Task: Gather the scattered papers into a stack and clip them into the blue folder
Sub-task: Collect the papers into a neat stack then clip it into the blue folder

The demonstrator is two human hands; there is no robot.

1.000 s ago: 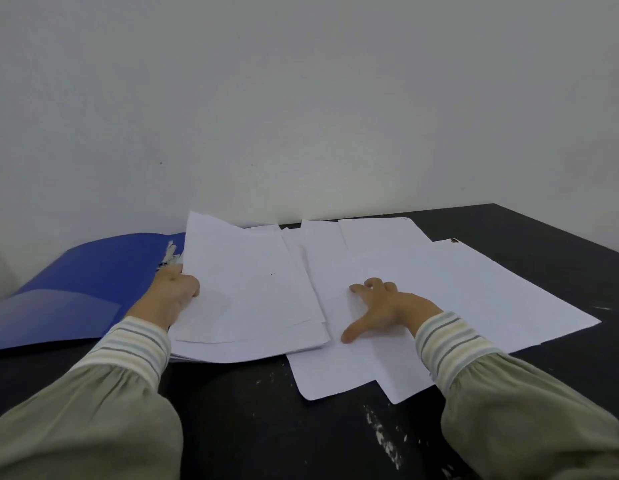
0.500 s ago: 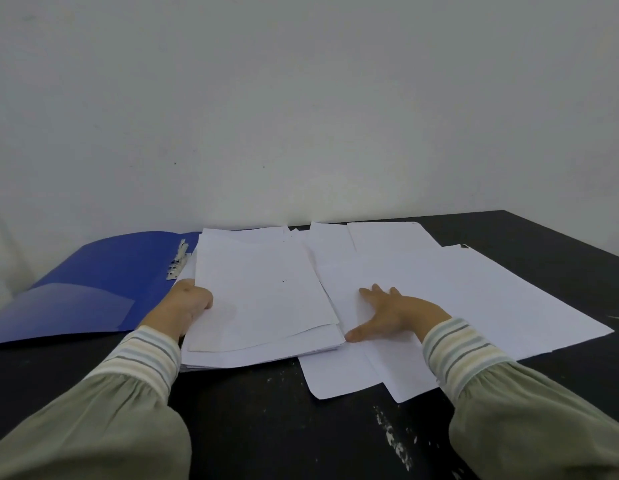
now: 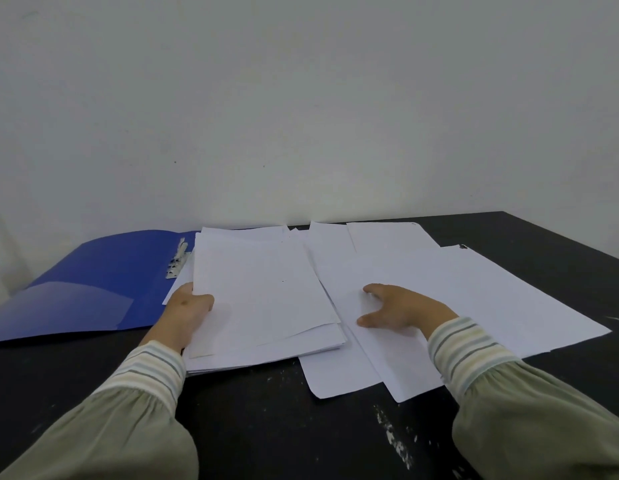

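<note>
While the left hand (image 3: 183, 311) grips the near left edge of a loose stack of white papers (image 3: 263, 292), thumb curled over the top sheet and fingers hidden beneath, the right hand (image 3: 396, 310) lies flat and open on the scattered papers (image 3: 474, 292) beside it, fingers spread and thumb pointing back toward the stack. Both wrists wear ribbed cuffs striped in cream and grey-green, leading into soft, gathered olive sleeves. The stacked sheets are thin, matte and rectangular, their edges uneven so several corners fan out at the near side. The scattered sheets under and beyond the right hand overlap at angles, two of them jutting toward the viewer past the right wrist. Just outside the left hand lies the blue folder (image 3: 93, 282), open flat, smooth and slightly glossy, with a translucent pocket on its near panel and a small metal clip (image 3: 176, 263) at its spine, touching the stack's far left edge. Everything rests on a black table (image 3: 266, 427) with scuffed white flecks, against a plain pale wall (image 3: 301, 98). Compared with a second ago, the stack has settled lower and squarer, and the right hand's fingers have straightened and spread wider.
</note>
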